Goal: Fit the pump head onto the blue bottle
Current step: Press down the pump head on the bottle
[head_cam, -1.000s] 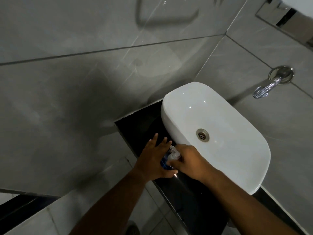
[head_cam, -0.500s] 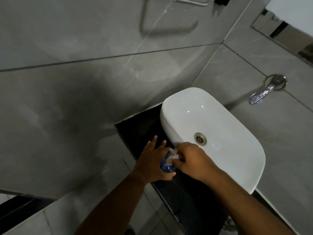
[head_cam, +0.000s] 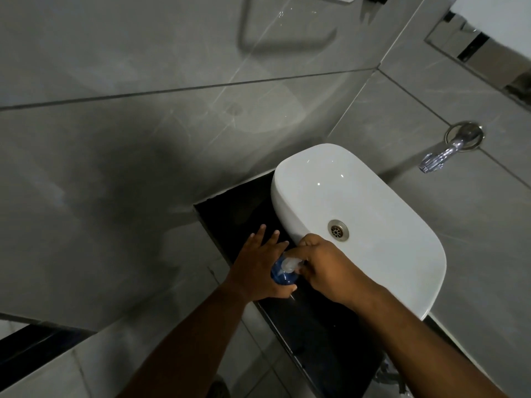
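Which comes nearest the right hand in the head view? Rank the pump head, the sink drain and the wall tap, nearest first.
1. The pump head: at the fingertips of the right hand, atop the blue bottle.
2. The sink drain: just beyond the knuckles, in the basin.
3. The wall tap: up on the right-hand wall, clearly farthest.

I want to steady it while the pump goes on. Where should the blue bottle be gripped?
Grip the blue bottle round its rounded body, from its left side, as the left hand does. That probably leaves the neck free for the right hand on the pump head.
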{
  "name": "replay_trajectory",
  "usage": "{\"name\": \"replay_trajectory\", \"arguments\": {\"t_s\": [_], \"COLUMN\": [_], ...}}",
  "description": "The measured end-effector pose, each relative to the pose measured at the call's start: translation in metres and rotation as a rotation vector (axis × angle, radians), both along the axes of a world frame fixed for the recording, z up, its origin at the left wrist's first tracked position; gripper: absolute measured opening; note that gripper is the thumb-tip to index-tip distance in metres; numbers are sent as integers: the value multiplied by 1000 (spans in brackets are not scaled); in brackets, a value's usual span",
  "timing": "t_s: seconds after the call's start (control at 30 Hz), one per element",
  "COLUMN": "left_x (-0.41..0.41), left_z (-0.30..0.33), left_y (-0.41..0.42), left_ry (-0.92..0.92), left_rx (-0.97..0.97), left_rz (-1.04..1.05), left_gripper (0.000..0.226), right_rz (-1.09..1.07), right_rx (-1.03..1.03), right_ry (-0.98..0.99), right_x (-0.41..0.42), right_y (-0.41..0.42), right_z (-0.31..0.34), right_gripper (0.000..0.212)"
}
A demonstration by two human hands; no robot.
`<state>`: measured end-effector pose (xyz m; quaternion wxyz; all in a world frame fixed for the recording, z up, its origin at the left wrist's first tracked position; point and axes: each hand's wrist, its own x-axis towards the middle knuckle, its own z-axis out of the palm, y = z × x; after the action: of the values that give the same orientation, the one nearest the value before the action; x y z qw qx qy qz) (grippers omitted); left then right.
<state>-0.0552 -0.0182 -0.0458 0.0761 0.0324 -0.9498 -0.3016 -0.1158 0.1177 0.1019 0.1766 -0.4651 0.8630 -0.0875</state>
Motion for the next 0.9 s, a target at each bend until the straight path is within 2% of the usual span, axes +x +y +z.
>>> {"name": "replay_trajectory", "arguments": {"t_s": [0.1, 0.2, 0.27, 0.3, 0.37, 0.4, 0.53, 0.77, 0.9], "left_x": [2, 18, 33, 39, 45, 46, 43, 32, 11], "left_z": [3, 1, -3, -4, -2, 1, 13, 21, 30], "left_y": [-4, -11, -16, -17, -14, -12, -4, -53, -104], "left_ry": [-42, -78, -121, -148, -162, -152, -148, -147, -153], "left_rx": [4, 77, 208, 320, 561, 651, 885, 882, 826], "left_rz": [-23, -48, -22, 13, 93, 121, 144, 301, 391], "left_gripper": [116, 132, 123, 113, 87, 76, 65, 69, 68], "right_rz": [-133, -522, -712, -733, -691, -673, -746, -617, -562], "right_rx": [-102, -310, -380, -412, -486, -507, -532, -532, -540], "right_ry": [-34, -220, -415, -506, -606, -589, -425, -316, -292], "right_x": [7, 22, 33, 38, 44, 46, 42, 23, -1], "right_y": [15, 36, 41, 40, 33, 28, 17, -48, -108], "right_z": [-11, -40, -61, -70, -84, -88, -108, -104, -104], "right_gripper": [58, 57, 55, 55, 52, 50, 46, 35, 18]}}
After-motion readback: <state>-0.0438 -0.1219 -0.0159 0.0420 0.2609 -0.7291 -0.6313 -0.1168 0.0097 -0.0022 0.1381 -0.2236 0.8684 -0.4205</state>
